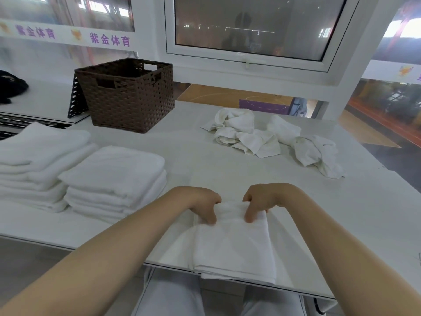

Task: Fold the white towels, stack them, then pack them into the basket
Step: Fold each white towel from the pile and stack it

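Observation:
A folded white towel (pixel 232 245) lies at the near edge of the white table (pixel 196 156), hanging slightly over it. My left hand (pixel 202 205) pinches its far left corner and my right hand (pixel 262 201) pinches its far right corner, thumbs on top. To the left stand two stacks of folded white towels, one nearer (pixel 116 181) and one at the frame's left edge (pixel 38 165). A pile of crumpled white towels (pixel 273 137) lies at the back right. The brown woven basket (pixel 129 94) stands at the back left, its inside hidden.
A dark perforated panel (pixel 76 99) leans against the basket's left side. A black cloth (pixel 11 87) lies on a side counter at far left. A window frame (pixel 248 58) rises behind the table. My legs show below the table's near edge.

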`<state>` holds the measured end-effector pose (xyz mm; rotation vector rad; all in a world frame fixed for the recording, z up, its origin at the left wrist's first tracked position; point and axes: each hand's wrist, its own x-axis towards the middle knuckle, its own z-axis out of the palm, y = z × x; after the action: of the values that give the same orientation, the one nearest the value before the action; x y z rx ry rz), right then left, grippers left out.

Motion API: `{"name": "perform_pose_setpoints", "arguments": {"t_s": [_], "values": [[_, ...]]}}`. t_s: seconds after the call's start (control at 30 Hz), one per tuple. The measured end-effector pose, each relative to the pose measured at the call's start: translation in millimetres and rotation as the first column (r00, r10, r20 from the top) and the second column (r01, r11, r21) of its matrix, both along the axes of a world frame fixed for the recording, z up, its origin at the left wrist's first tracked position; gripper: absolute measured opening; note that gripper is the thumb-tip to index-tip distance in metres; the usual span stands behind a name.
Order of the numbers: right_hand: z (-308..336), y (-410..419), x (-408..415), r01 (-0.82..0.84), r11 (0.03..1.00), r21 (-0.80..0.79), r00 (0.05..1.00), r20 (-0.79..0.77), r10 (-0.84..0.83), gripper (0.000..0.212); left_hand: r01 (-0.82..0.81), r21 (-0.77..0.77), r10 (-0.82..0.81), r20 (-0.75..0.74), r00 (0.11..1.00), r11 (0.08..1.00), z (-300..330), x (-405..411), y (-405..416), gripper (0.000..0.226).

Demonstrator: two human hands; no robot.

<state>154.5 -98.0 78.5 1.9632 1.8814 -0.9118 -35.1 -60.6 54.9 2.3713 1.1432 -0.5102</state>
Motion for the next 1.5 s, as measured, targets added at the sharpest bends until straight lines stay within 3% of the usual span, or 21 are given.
{"name": "perform_pose_setpoints", "arguments": {"t_s": [0.3,0.5,0.6,0.7,0.8,0.87,0.93,1.0,1.07,1.13,1.23,1.33,1.43,1.5], "values": [[8,-1,-5,0.043,0.98,0.196,0.992,-0.127,-0.019,0.024,-0.05,0.085,0.039,0.131,0.991,0.995,-19,-14,-5,0.035],[48,7,-24,0.047,0.832,0.552,0.98,-0.186,0.068,0.024,-0.156,0.371,0.018,0.348,0.937,0.915,32,-44,22,0.02],[79,6,-53,0.07,0.623,0.779,0.985,-0.153,0.081,0.018,-0.298,0.549,0.015,0.461,0.887,0.781,74,-69,32,0.029],[103,7,-98,0.113,0.306,0.945,0.977,-0.162,0.139,0.018,-0.435,0.768,-0.106,0.538,0.836,0.47,109,-106,35,0.027],[104,15,-150,0.129,-0.046,0.991,0.951,-0.111,0.289,0.024,-0.449,0.883,-0.32,0.468,0.824,0.134,117,-159,33,0.025],[88,21,-186,0.084,-0.162,0.983,0.918,-0.013,0.397,0.023,-0.448,0.893,-0.339,0.436,0.834,0.048,100,-199,34,0.025],[52,28,-214,0.02,-0.115,0.993,0.879,0.037,0.475,0.023,-0.398,0.911,-0.257,0.412,0.874,0.107,62,-236,36,0.024],[5,36,-235,-0.076,0.079,0.994,0.856,0.024,0.516,0.031,-0.331,0.92,-0.159,0.367,0.917,0.211,15,-267,37,0.019],[-30,33,-249,-0.141,0.279,0.95,0.833,-0.038,0.552,0.036,-0.382,0.866,-0.052,0.419,0.906,0.323,-21,-285,32,0.017],[-39,29,-253,-0.119,0.372,0.921,0.821,-0.12,0.559,0.038,-0.494,0.799,0.012,0.522,0.853,0.343,-34,-291,30,0.018],[-26,31,-247,-0.106,0.439,0.892,0.854,-0.144,0.501,0.048,-0.498,0.782,-0.017,0.543,0.84,0.376,-28,-288,36,0.034],[-20,34,-240,-0.171,0.499,0.85,0.864,-0.114,0.491,0.049,-0.483,0.783,-0.036,0.538,0.842,0.392,-24,-288,39,0.021],[-21,32,-240,-0.194,0.492,0.849,0.857,-0.097,0.506,0.049,-0.45,0.791,0.009,0.491,0.871,0.415,-22,-291,39,0.032],[-23,34,-235,-0.194,0.485,0.853,0.843,-0.108,0.527,0.048,-0.352,0.814,0.071,0.362,0.93,0.462,-17,-295,40,0.058]]}}
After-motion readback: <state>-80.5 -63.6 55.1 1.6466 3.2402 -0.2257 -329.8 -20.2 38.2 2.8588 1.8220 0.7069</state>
